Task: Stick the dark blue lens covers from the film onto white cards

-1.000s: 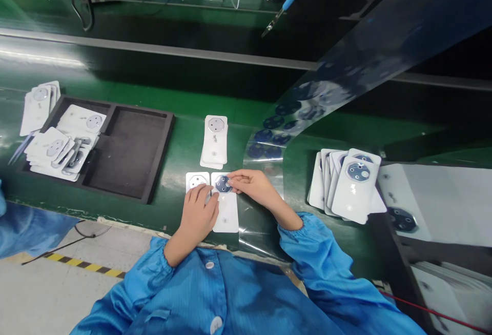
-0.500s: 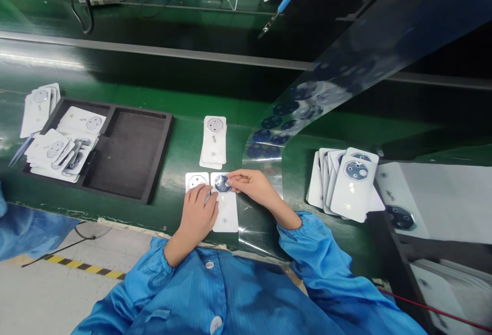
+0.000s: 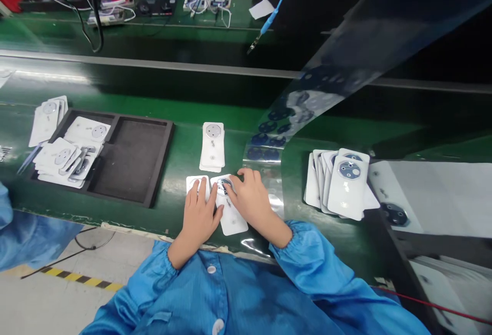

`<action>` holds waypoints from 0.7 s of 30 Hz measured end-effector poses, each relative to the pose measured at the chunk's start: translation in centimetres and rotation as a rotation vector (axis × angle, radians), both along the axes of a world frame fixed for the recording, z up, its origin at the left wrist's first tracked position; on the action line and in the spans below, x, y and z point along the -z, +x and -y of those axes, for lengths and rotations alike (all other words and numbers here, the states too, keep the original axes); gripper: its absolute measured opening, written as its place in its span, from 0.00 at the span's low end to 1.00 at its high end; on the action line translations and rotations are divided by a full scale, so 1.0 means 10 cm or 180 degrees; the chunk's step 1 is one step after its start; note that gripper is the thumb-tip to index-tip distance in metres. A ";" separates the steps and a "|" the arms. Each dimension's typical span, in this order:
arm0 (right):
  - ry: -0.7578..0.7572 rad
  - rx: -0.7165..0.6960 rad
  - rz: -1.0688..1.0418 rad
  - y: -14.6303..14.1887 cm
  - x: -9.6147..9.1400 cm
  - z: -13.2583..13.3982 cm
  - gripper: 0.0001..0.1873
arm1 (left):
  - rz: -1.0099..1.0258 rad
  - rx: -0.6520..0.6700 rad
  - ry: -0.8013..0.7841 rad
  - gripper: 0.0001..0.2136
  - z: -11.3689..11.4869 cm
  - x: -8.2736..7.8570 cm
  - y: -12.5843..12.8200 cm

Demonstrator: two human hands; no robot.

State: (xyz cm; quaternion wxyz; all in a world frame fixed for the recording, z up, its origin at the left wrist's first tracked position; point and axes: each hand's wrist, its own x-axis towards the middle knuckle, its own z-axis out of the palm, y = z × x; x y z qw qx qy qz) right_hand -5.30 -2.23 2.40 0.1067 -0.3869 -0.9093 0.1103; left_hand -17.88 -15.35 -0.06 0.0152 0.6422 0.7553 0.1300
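A white socket cover plate [image 3: 232, 219] lies on the green bench right in front of me, with a dark round film sticker [image 3: 224, 186] on its socket face. My right hand [image 3: 251, 201] lies flat over the plate's right side, fingers stretched and pressing by the sticker. My left hand [image 3: 199, 213] rests flat on the plate's left edge, partly covering a second white plate [image 3: 192, 183] beside it. A clear film strip [image 3: 269, 140] carrying several dark round stickers runs from beside my right hand up to the right.
A short stack of white plates [image 3: 212, 148] lies just beyond my hands. A fanned pile of stickered plates [image 3: 346, 185] sits to the right. A black foam tray [image 3: 126, 160] on the left holds more plates [image 3: 65, 156]. Another person's blue sleeve [image 3: 15, 232] shows at the lower left.
My right hand went from pinching the sticker onto the plate to lying flat on it. The plate has turned slightly, and the view tipped upward.
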 end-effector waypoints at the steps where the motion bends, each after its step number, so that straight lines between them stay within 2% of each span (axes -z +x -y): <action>1: 0.0091 0.0044 -0.0023 -0.02 0.02 0.03 0.20 | 0.0001 0.0001 0.0009 0.26 0.00 0.00 0.00; 4: 0.0111 0.0114 -0.0151 -0.09 0.17 0.08 0.29 | -0.0002 0.0019 0.0087 0.27 0.00 0.02 -0.01; 6: 0.0032 0.0200 -0.0170 -0.15 0.27 0.09 0.32 | 0.0011 0.0031 0.0156 0.29 0.00 0.03 -0.03; 9: -0.0051 0.0305 -0.0165 -0.20 0.35 0.08 0.32 | 0.0057 0.0039 0.0227 0.30 0.01 0.05 -0.05; 13: 0.0000 0.0433 -0.0175 -0.21 0.35 0.04 0.26 | 0.0064 0.0061 0.0247 0.27 0.01 0.04 -0.06; 17: 0.0175 0.0600 -0.0248 -0.19 0.35 0.00 0.27 | 0.0057 0.0078 0.0318 0.26 0.01 0.01 -0.05; 19: 0.0201 0.0494 -0.0215 -0.16 0.35 0.01 0.27 | 0.0050 0.0077 0.0360 0.25 0.02 0.01 -0.05; 21: 0.0124 0.0189 -0.0143 -0.12 0.35 0.04 0.26 | 0.0049 0.0068 0.0397 0.26 0.02 0.03 -0.06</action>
